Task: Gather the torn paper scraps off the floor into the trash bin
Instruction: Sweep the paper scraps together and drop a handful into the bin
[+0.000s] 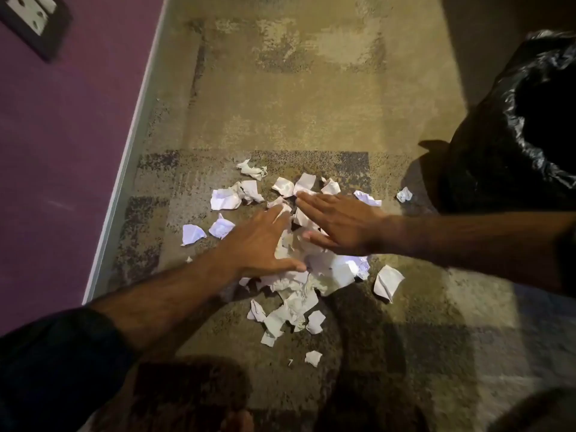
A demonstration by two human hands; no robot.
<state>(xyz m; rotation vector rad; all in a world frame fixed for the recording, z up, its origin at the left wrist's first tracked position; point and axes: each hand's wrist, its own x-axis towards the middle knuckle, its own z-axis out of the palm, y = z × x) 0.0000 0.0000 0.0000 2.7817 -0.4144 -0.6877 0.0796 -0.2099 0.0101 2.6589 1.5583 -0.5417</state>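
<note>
Several torn white paper scraps (pixel 299 285) lie in a loose heap on the patterned carpet, with stray pieces around it, such as one at the left (pixel 192 234) and one at the right (pixel 388 282). My left hand (pixel 260 241) rests flat on the left side of the heap, fingers stretched out. My right hand (pixel 339 222) lies flat on the heap's right side, fingers pointing left. Both palms face down and neither grips a scrap. The trash bin (pixel 511 126), lined with a black plastic bag, stands at the right, its mouth open.
A purple wall (pixel 62 151) with a white skirting strip runs along the left, with a socket plate (pixel 32 17) at the top left. One small scrap (pixel 404 194) lies close to the bin's foot. My knees show dark at the bottom edge.
</note>
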